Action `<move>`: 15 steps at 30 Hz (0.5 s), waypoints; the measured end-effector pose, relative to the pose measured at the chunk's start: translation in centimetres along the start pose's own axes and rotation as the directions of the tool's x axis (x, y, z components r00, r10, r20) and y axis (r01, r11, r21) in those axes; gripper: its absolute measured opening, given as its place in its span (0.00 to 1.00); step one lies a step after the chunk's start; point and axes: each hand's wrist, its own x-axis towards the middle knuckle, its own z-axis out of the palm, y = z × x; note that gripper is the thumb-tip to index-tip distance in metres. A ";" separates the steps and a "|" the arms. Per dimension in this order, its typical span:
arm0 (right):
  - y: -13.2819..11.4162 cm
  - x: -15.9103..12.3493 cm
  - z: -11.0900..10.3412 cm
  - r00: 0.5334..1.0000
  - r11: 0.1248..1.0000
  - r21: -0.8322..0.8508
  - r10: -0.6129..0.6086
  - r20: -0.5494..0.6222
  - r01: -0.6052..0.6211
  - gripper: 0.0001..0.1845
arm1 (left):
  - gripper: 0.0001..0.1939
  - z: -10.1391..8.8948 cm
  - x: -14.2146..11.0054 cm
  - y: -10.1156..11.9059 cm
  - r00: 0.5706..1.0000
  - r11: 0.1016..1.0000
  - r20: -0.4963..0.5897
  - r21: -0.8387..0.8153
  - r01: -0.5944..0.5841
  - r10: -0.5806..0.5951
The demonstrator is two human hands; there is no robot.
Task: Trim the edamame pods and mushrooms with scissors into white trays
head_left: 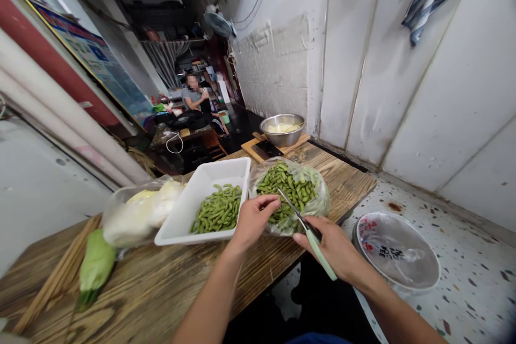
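My right hand [332, 244] is wrapped round a pair of scissors [320, 255] with pale green handles, blades pointing up and left over the bag. Green soybean pods [292, 188] fill an open clear plastic bag [322, 204] on the table. At the bag's near left edge is my left hand [255, 217], its thumb and fingers pinched together; anything between them is too small or hidden to see. Left of that hand, a white plastic tray [183, 215] holds a pile of pods [220, 209] in its near right part.
The wooden table [161, 285] bears a bag of pale vegetables [139, 209], a green gourd-like vegetable [95, 263] and wooden sticks [60, 274]. A steel bowl [282, 137] and a cleaver [268, 149] rest on a cutting board [250, 148]. A lined bin [397, 258] stands right. A person [195, 99] sits behind.
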 end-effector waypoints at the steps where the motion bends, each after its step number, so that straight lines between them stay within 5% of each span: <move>1: -0.1 0.0 0.1 1.000 1.000 -0.019 0.001 0.002 -0.001 0.15 | 0.16 0.0 -0.2 0.1 1.000 1.000 -0.019 0.002 -0.006 0.006; 15: -0.8 -0.1 0.3 0.997 0.986 -0.166 0.015 0.079 -0.002 0.16 | 0.06 0.4 -1.1 1.4 0.989 0.981 -0.069 0.153 -0.122 0.134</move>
